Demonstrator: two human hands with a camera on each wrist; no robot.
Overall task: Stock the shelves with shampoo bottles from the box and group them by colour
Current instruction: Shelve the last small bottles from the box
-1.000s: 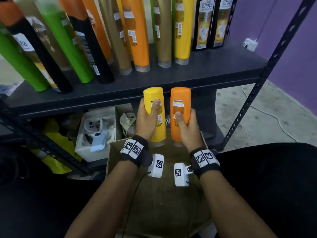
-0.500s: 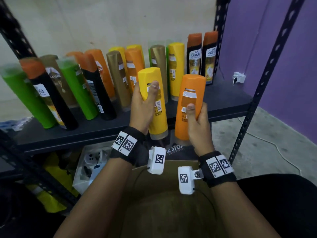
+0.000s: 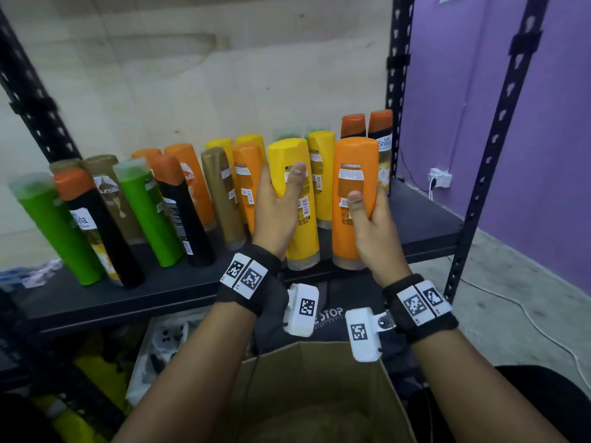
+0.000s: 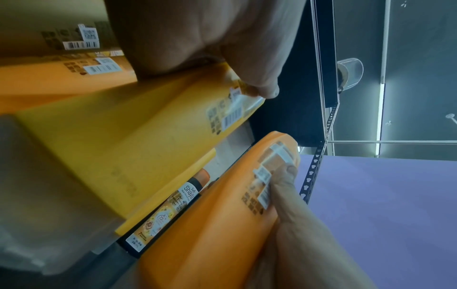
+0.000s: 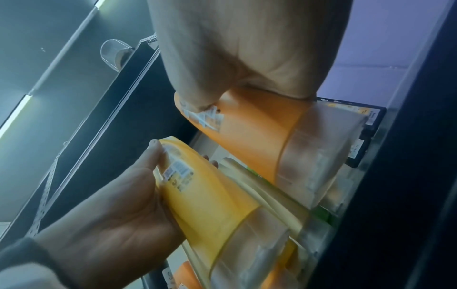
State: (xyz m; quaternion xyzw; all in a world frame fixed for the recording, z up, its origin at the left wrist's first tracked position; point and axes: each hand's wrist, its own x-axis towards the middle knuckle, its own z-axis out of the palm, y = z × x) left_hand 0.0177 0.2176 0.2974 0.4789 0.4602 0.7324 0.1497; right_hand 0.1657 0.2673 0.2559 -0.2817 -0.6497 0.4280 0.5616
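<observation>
My left hand (image 3: 275, 208) grips a yellow shampoo bottle (image 3: 297, 199), cap down, with the thumb across its back label. My right hand (image 3: 371, 219) grips an orange shampoo bottle (image 3: 351, 199) the same way. Both bottles hang side by side just above the front edge of the dark shelf (image 3: 128, 292). The left wrist view shows the yellow bottle (image 4: 128, 140) under my palm and the orange bottle (image 4: 212, 230) beside it. In the right wrist view the orange bottle (image 5: 249, 135) sits above the yellow bottle (image 5: 210, 195). The open cardboard box (image 3: 307, 394) lies below my wrists.
Several bottles stand on the shelf: green (image 3: 150, 215) and black (image 3: 105, 238) at the left, gold, orange and yellow in the middle, black with orange caps (image 3: 380, 135) at the far right. A black upright post (image 3: 489, 155) stands to the right. A lower shelf holds clutter.
Both hands have lifted the yellow and orange bottles from below the shelf edge up to shelf level, closer to the standing bottles. My head view has tilted upward.
</observation>
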